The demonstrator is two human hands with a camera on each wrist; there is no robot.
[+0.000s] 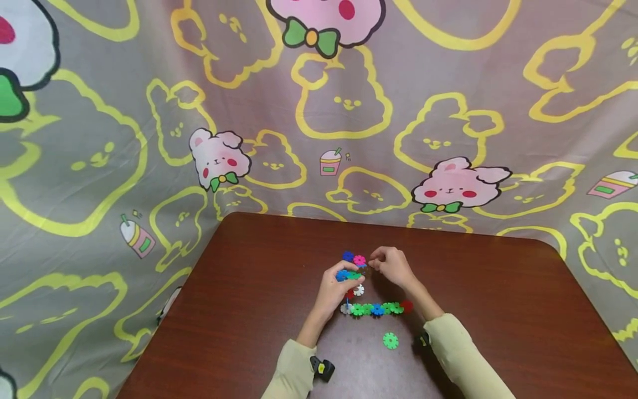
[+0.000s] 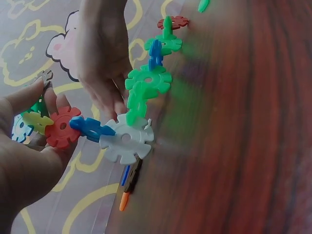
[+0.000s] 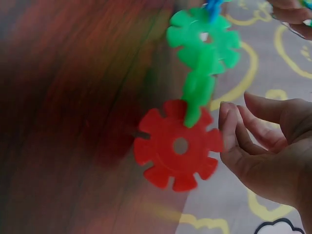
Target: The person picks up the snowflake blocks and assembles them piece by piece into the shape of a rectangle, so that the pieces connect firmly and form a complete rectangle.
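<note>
Beyond a red notched disc (image 3: 165, 161) joined to green discs (image 3: 224, 41), the right grip (image 3: 273, 156) hovers, fingers bent.

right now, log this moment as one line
left hand: holds linked discs | right hand: nearby, nothing seen held | loose green disc: on table

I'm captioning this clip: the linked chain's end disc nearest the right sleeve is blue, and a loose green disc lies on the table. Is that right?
The color is wrong: the right wrist view shows that end disc is red, not blue. The loose green disc does lie on the table.
</note>
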